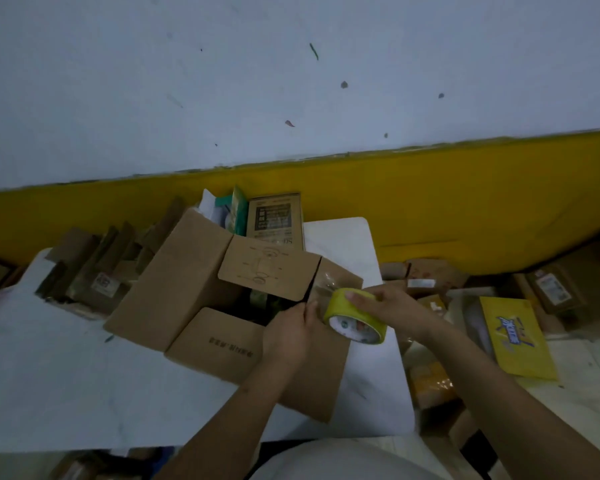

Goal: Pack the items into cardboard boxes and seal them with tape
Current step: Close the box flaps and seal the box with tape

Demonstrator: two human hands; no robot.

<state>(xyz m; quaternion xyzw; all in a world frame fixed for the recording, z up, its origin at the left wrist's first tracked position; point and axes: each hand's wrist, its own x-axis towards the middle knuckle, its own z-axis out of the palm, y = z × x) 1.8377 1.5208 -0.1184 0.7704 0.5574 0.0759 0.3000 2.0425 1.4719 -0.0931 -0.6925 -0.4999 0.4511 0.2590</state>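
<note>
The right hand [392, 306] grips a round yellow tape roll [342, 304]. The left hand [288, 336] rests on the flat brown cardboard box [174, 289]; I cannot tell if it pinches.

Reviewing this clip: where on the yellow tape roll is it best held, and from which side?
Grip the tape roll across its yellow outer band, coming from above on its right, as the right hand does. The roll is tilted with its open core toward the camera, so the band is exposed on top, and the side nearest the left hand stays free.
</note>
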